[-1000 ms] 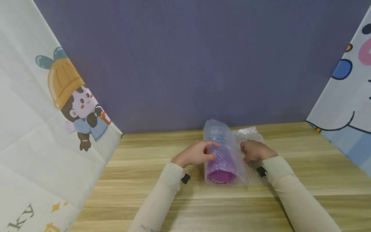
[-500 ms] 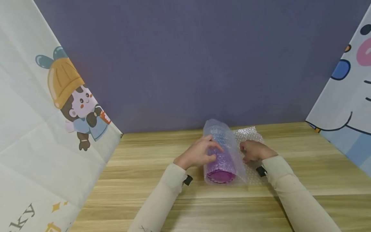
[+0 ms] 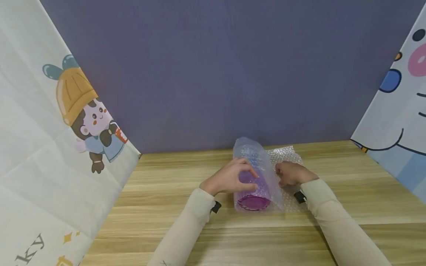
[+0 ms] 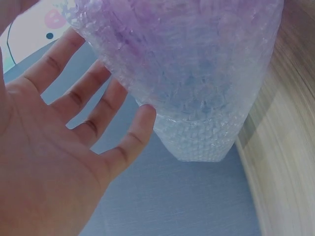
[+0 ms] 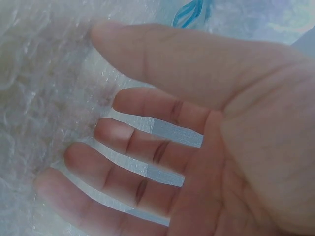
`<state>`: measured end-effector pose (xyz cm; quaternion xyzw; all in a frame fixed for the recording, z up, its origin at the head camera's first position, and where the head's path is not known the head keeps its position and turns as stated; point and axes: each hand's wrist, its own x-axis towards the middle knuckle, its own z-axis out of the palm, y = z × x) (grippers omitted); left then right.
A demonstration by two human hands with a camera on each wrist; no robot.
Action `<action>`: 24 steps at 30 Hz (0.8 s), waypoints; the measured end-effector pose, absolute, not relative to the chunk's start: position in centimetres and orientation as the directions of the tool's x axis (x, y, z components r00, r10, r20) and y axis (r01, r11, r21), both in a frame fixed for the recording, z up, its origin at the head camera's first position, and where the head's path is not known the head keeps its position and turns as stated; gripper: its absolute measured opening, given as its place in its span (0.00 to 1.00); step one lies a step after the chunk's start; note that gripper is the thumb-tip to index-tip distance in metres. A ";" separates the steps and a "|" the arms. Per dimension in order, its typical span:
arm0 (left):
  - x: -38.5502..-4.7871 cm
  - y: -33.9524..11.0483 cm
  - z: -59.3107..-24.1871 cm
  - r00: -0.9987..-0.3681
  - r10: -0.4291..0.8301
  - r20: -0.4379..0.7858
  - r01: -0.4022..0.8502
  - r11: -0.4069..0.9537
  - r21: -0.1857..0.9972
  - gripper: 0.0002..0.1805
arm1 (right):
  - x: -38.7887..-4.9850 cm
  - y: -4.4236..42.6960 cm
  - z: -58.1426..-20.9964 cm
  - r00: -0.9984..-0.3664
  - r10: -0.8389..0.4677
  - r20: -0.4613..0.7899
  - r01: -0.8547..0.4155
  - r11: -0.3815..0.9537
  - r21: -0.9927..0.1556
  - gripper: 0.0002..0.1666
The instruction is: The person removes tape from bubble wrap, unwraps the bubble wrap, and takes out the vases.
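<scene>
In the head view, a purple and blue tube-shaped bottle (image 3: 254, 202) lies right of the middle, low in the frame, on the brown striped wooden table (image 3: 159, 207). It points away from the person, with its round purple end close to them. Clear, shiny plastic bubble wrap (image 3: 286, 152) goes over it, and a loose flat part lies to the right. The wrap is probably there to stop bumps.

The left hand (image 3: 227, 177) bends over the bottle, with a wide gap between thumb and first finger. Maybe it rests there so the round bottle cannot roll. The right hand (image 3: 293, 173) is curved down at the loose wrap on the right, maybe to hold it flat.

In the left wrist view, the wrapped bottle fills the top middle. The left hand's fingers (image 4: 83, 91) are spread wide, and their tips seem to touch the wrap's side, so they look like a soft stop.

In the right wrist view, cloudy wrap fills the left side. The right hand's thumb stands apart from the other fingers (image 5: 142, 142), which have gaps between them. Their tips are at the wrap; I cannot tell how hard they press.
</scene>
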<state>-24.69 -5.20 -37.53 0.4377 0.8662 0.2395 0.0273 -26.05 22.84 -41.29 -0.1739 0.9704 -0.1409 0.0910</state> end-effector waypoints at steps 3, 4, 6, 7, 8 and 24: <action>-24.2 -5.7 -37.5 -0.606 0.782 0.147 0.751 0.500 0.432 0.23 | -25.3 22.4 -41.3 -0.925 -0.360 -0.120 -0.313 0.903 -0.293 0.16; -24.0 -5.9 -37.5 -0.600 0.787 0.143 0.755 0.498 0.427 0.25 | -25.1 22.2 -41.4 -0.926 -0.359 -0.118 -0.313 0.904 -0.290 0.15; -23.7 -6.2 -37.5 -0.591 0.796 0.132 0.760 0.495 0.422 0.29 | -24.5 21.9 -41.4 -0.928 -0.355 -0.110 -0.312 0.906 -0.285 0.14; -23.5 -6.3 -37.4 -0.585 0.801 0.127 0.764 0.492 0.418 0.30 | -24.2 21.7 -41.4 -0.930 -0.351 -0.107 -0.310 0.907 -0.284 0.14; -23.4 -6.5 -37.4 -0.579 0.806 0.123 0.768 0.488 0.413 0.31 | -23.9 21.5 -41.4 -0.932 -0.347 -0.105 -0.307 0.908 -0.284 0.14; -22.6 -7.6 -37.2 -0.535 0.839 0.096 0.793 0.461 0.398 0.33 | -22.8 20.6 -41.3 -0.939 -0.316 -0.132 -0.268 0.918 -0.292 0.18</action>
